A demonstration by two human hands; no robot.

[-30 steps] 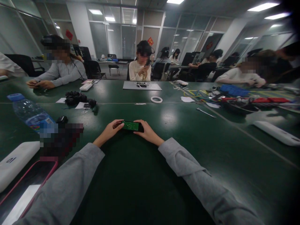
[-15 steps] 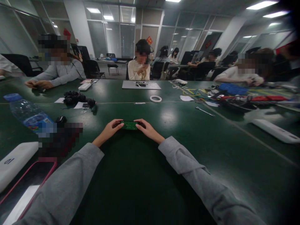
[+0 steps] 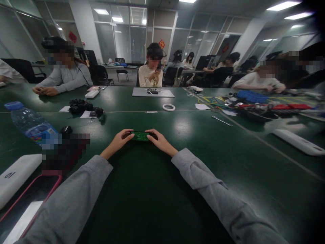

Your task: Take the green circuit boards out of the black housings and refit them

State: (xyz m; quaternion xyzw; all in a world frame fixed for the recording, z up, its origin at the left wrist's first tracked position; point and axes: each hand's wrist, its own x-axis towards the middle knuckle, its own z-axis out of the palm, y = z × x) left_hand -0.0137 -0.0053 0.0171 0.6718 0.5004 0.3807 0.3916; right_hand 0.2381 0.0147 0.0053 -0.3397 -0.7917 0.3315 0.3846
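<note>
A small green circuit board (image 3: 140, 136) with a dark edge is held up between my two hands, its component side facing me. My left hand (image 3: 121, 139) grips the left end, thumb on the face and fingers along the top and back. At the right end, my right hand (image 3: 158, 138) pinches the board the same way. The fingers behind the board are partly hidden. Both forearms, in grey sleeves, reach forward over the green tabletop (image 3: 152, 196).
On the left are a water bottle (image 3: 30, 122), a white power bank (image 3: 17, 176) and a red-framed phone (image 3: 33, 193). Ahead lies a white ring (image 3: 169, 107). To the right are a wrench (image 3: 222, 121), tangled cables (image 3: 215, 100) and a white device (image 3: 299, 141). Other people sit around the table.
My hands and the circuit board hold the same position. Across the table at the left, a person's hands have shifted slightly to the right.
</note>
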